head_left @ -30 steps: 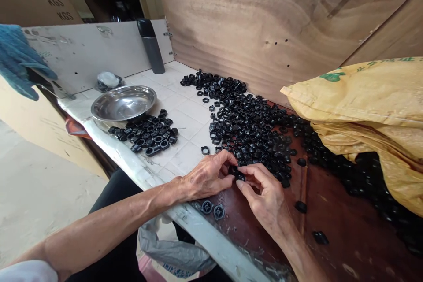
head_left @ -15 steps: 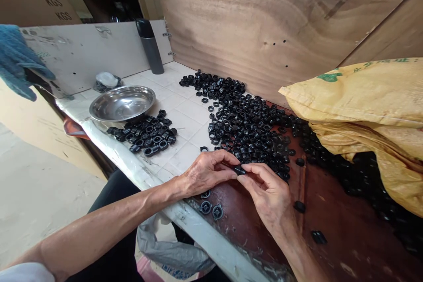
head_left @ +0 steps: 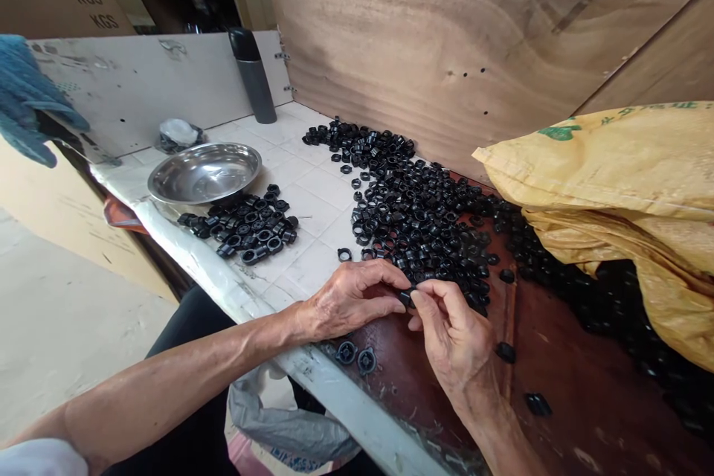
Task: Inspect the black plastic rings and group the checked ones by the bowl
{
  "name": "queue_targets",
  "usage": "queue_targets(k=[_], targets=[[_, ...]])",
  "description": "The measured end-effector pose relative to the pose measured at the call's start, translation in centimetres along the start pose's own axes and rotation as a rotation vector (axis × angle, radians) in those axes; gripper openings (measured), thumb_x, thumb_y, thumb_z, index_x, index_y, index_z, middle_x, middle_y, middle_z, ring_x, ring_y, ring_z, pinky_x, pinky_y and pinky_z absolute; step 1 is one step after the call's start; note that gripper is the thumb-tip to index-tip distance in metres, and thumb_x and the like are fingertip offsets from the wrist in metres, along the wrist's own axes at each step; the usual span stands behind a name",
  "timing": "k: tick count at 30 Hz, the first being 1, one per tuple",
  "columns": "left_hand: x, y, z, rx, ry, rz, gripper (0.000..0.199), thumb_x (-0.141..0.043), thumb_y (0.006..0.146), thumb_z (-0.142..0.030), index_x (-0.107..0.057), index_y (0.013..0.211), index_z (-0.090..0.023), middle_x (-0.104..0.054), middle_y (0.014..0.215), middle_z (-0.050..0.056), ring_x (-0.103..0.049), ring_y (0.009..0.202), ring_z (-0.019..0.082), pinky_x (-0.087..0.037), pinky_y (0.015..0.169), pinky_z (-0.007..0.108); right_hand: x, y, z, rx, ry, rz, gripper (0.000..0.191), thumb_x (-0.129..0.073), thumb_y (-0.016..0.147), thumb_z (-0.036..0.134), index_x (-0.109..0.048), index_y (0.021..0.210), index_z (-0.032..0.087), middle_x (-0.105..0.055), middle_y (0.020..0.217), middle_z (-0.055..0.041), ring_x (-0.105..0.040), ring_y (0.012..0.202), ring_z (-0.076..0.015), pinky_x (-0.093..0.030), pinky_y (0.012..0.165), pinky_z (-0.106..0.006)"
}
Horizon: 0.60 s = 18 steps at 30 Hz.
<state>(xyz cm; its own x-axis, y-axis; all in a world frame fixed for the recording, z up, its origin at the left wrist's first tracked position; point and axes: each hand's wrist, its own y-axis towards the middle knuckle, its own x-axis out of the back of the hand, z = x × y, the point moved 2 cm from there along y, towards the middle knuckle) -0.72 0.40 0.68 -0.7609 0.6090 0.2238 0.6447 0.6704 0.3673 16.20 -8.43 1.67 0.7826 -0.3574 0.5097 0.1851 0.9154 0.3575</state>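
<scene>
A small black plastic ring, mostly hidden by fingers, is pinched low in the middle of the frame between the left hand and right hand. Just beyond it, a loose heap of similar black rings spreads toward the upper middle.

Head camera, sole view: worn on person's head, faces forward and down, close above left hand, right hand, tiled bench.
</scene>
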Motion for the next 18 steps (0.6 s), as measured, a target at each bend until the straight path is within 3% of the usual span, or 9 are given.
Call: queue_targets(k=[3,5,7,11,15,18], targets=[[0.03,0.03,0.15,0.05,-0.059,-0.029,0.022,-0.074,0.09,-0.024,-0.071,0.109,-0.014,-0.073,0.109,0.01,-0.073,0.098,0.02,-0.061,0.085,0.03,0.22,-0.04,0.15,0.04,0.02,0.065,0.018,-0.063,0.099,0.032,-0.066,0.112,0.02,-0.076,0.086,-0.0025,-0.076,0.072,-0.0156,-0.06,0.068,-0.022],[0.1,0.05,0.07,0.012,-0.03,-0.034,0.021,-0.073,0.091,-0.026,-0.071,0.109,-0.014,-0.074,0.108,0.011,-0.073,0.098,0.02,-0.061,0.086,0.031,0.35,-0.02,0.08,0.049,0.013,0.073,0.018,-0.063,0.099,0.031,-0.066,0.111,0.018,-0.075,0.082,-0.0019,-0.075,0.068,-0.0146,-0.058,0.066,-0.021],[0.17,0.07,-0.16,-0.072,0.047,-0.02,0.022,-0.073,0.092,-0.027,-0.071,0.11,-0.014,-0.074,0.108,0.011,-0.072,0.1,0.02,-0.06,0.089,0.032,0.37,0.1,-0.02,0.07,-0.056,0.08,0.016,-0.059,0.101,0.031,-0.068,0.098,0.019,-0.07,0.068,0.0011,-0.068,0.055,-0.0123,-0.053,0.058,-0.02],[0.08,0.17,-0.53,-0.176,0.083,0.042,0.019,-0.07,0.094,-0.025,-0.07,0.11,-0.015,-0.074,0.109,0.012,-0.071,0.101,0.019,-0.059,0.09,0.033,0.25,0.45,-0.06,0.133,-0.247,0.072,0.042,-0.052,0.105,0.036,-0.057,0.067,0.02,-0.059,0.057,0.0011,-0.056,0.05,-0.0105,-0.04,0.053,-0.023],[-0.23,0.23,-0.34,-0.118,0.079,0.036,0.018,-0.07,0.094,-0.026,-0.07,0.108,-0.015,-0.074,0.106,0.01,-0.072,0.099,0.019,-0.059,0.089,0.032,0.24,0.5,0.21,0.097,-0.213,0.039,0.047,-0.057,0.103,0.04,-0.052,0.061,0.02,-0.054,0.055,0.0027,-0.049,0.05,-0.0098,-0.038,0.054,-0.023],[-0.29,0.13,0.07,-0.038,0.084,-0.027,0.02,-0.073,0.092,-0.028,-0.07,0.107,-0.015,-0.074,0.105,0.009,-0.072,0.096,0.018,-0.059,0.085,0.03,0.22,0.4,0.41,0.062,-0.14,0.032,0.041,-0.058,0.102,0.036,-0.057,0.065,0.02,-0.063,0.071,-0.0013,-0.055,0.059,-0.0112,-0.043,0.059,-0.023]])
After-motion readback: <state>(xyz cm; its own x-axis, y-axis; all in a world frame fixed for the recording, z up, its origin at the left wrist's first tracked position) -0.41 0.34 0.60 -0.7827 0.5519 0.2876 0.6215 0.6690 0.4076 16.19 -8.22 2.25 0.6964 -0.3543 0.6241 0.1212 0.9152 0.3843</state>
